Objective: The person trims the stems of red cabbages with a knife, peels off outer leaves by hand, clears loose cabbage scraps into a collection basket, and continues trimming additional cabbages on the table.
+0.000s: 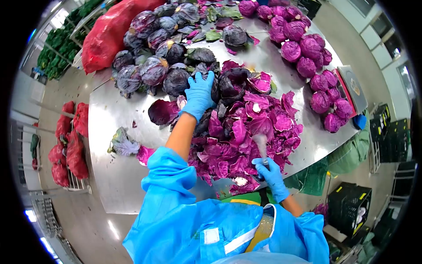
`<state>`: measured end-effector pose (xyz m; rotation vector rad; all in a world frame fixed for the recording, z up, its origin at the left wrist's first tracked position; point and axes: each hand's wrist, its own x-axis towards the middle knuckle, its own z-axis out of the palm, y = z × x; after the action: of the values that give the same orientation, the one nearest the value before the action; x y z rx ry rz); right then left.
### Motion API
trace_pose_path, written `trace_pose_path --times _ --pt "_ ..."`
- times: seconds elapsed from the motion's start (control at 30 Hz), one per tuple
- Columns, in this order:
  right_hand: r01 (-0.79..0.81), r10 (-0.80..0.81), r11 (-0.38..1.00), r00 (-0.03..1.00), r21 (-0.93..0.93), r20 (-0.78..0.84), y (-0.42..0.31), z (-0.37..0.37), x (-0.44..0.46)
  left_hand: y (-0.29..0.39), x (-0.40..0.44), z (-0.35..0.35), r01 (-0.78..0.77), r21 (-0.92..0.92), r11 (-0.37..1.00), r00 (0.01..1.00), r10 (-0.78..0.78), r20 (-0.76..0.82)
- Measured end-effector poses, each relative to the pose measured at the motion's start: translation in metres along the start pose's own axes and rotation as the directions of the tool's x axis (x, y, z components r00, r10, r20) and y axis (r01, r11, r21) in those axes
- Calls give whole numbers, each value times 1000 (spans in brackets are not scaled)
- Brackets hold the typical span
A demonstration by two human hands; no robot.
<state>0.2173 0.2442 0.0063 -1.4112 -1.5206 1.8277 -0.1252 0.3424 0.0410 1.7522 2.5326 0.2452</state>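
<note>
My left hand [200,94], in a blue glove, reaches forward to the pile of dark, untrimmed red cabbages [153,70]. Its fingers are spread and rest against the cabbages; I cannot see a firm grip. My right hand [271,176], also gloved, is closed around the dark handle of a knife [261,147], whose blade is smeared by motion and points away from me. Under the blade lies a heap of loose purple cabbage leaves [239,136]. A dark cabbage with its leaves partly opened [233,83] sits just right of my left hand.
Peeled purple cabbages [310,48] line the right side of the metal table [118,185], near a scale [353,90]. A full red mesh sack [107,39] lies at the back left. More red sacks [72,152] and black crates [349,207] stand around the table.
</note>
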Motion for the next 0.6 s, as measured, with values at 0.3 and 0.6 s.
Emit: trace_pose_path --times 0.3,0.6 --pt "228 -201 971 942 72 -269 32 37 92 -17 15 -8 56 -301 952 992 -88 -95" --pt "82 -176 900 967 428 185 -66 42 59 19 -174 -93 -278 -937 211 919 -226 -323"
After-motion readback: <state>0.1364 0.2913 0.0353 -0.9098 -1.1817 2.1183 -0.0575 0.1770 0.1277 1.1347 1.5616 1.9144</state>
